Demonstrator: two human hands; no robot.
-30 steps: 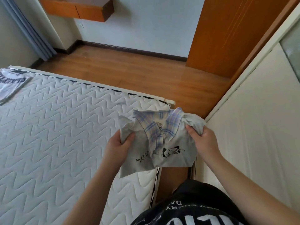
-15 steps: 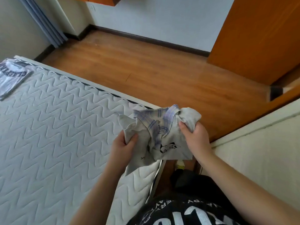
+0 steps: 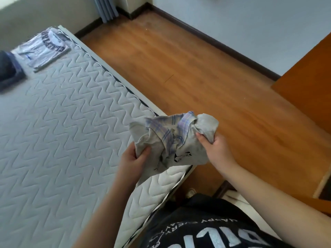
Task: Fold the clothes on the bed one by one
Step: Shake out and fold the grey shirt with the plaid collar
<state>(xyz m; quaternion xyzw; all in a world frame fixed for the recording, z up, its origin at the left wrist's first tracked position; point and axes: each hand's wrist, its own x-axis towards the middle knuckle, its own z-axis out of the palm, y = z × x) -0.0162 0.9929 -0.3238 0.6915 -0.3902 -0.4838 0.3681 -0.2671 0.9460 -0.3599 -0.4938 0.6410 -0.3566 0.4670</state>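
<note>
I grip the bunched collared shirt [image 3: 172, 140] with left hand [image 3: 133, 159] and right hand [image 3: 217, 149] above the mattress [image 3: 62, 122] corner; two folded garments [image 3: 43, 49] lie at its far end, so I judge this one unfinished.

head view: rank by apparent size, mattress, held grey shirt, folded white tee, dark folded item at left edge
1. mattress
2. held grey shirt, nearest the camera, so its real size against the tee is unsure
3. folded white tee
4. dark folded item, cut off by the frame edge, so unsure

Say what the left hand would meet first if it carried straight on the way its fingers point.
The left hand points up-right into the grey shirt it already grips; beyond that, probably the right hand, though depth is unclear.
</note>
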